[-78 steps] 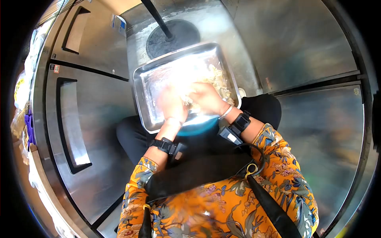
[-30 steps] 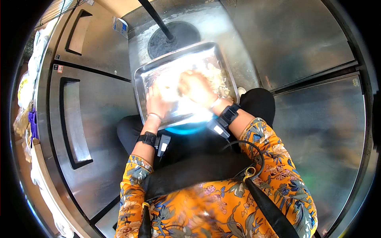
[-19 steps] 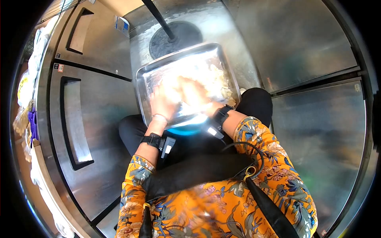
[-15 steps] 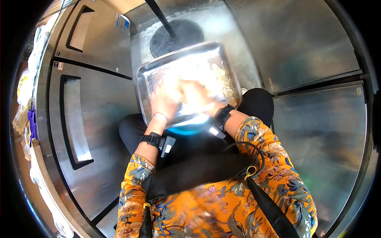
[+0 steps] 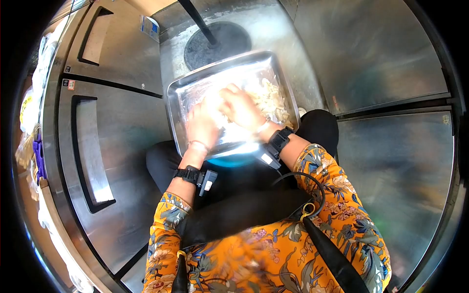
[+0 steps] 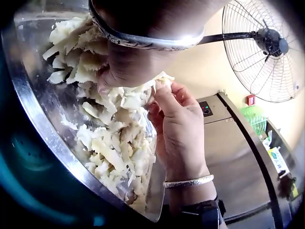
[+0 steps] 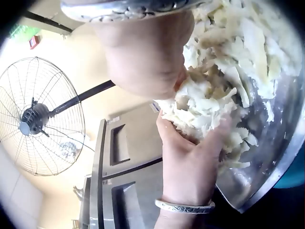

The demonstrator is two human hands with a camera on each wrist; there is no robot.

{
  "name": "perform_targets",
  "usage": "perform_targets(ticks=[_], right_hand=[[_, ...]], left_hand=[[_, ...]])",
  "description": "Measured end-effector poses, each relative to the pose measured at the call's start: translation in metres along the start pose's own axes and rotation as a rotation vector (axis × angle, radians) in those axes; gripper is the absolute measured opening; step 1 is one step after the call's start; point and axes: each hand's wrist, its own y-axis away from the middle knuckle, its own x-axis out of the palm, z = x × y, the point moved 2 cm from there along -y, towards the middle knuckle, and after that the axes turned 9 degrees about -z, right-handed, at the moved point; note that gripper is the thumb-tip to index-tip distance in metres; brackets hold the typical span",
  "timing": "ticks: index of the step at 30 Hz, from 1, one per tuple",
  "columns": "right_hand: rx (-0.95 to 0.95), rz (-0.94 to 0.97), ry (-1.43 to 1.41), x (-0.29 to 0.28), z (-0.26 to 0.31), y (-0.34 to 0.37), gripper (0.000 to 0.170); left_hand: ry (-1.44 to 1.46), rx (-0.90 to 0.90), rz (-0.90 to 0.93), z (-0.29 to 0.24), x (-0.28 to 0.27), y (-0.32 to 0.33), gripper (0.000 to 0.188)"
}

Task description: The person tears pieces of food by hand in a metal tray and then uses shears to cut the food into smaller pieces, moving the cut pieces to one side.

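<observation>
A rectangular steel tray (image 5: 220,71) stands before me, with a heap of pale, ragged-edged slices (image 5: 273,103) along its right side. Both my hands are over its middle, close together, partly washed out by glare in the head view. In the right wrist view, thumb and fingers of my left hand (image 7: 188,167) curl round a loose clump of pale slices (image 7: 202,107). My right hand (image 6: 178,121) pinches a pale slice (image 6: 163,80) between thumb and forefinger in the left wrist view. More pale slices lie in the tray below.
A blue-green basin (image 5: 232,160) shows beneath the tray's near edge. Behind the tray is the round base (image 5: 220,41) of a stand fan (image 6: 270,43). Steel fridge doors (image 5: 122,171) rise on the left, with more steel panels (image 5: 391,171) on the right.
Both hands have stayed over the tray. My left hand has shifted left since the earliest frame; my right hand has moved up and away slightly within the last half second.
</observation>
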Motion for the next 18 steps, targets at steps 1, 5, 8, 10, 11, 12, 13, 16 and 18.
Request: perform_targets(ticks=[1, 5, 8, 10, 11, 12, 13, 16, 18], right_hand=[[0.011, -0.014, -0.006, 0.001, -0.002, 0.000, 0.018], [0.030, 0.053, -0.012, 0.003, -0.005, 0.003, 0.018], [0.050, 0.117, -0.044, 0.003, -0.009, 0.004, 0.017], [0.076, 0.145, -0.023, 0.006, -0.014, 0.007, 0.016], [0.063, 0.125, 0.040, 0.008, -0.015, 0.008, 0.016], [0.048, 0.103, 0.108, 0.009, -0.014, 0.009, 0.016], [0.034, 0.079, 0.180, 0.009, -0.014, 0.009, 0.016], [0.088, 0.102, 0.042, 0.013, -0.022, 0.012, 0.018], [0.021, 0.145, 0.168, 0.005, -0.011, 0.012, 0.019]], left_hand=[[0.005, -0.011, 0.005, 0.000, 0.000, 0.000, 0.086], [0.048, -0.064, 0.038, -0.003, -0.007, -0.005, 0.088], [0.070, -0.079, 0.046, -0.001, -0.006, -0.009, 0.090], [0.055, -0.078, 0.034, 0.003, -0.002, -0.007, 0.092], [0.039, -0.073, 0.022, 0.006, 0.002, -0.005, 0.092], [0.027, -0.065, 0.009, 0.006, 0.005, -0.005, 0.093], [0.002, -0.057, 0.005, 0.006, 0.008, -0.004, 0.093], [-0.075, 0.001, -0.006, 0.004, 0.012, -0.001, 0.094], [-0.123, -0.016, 0.033, 0.000, 0.011, 0.000, 0.094]])
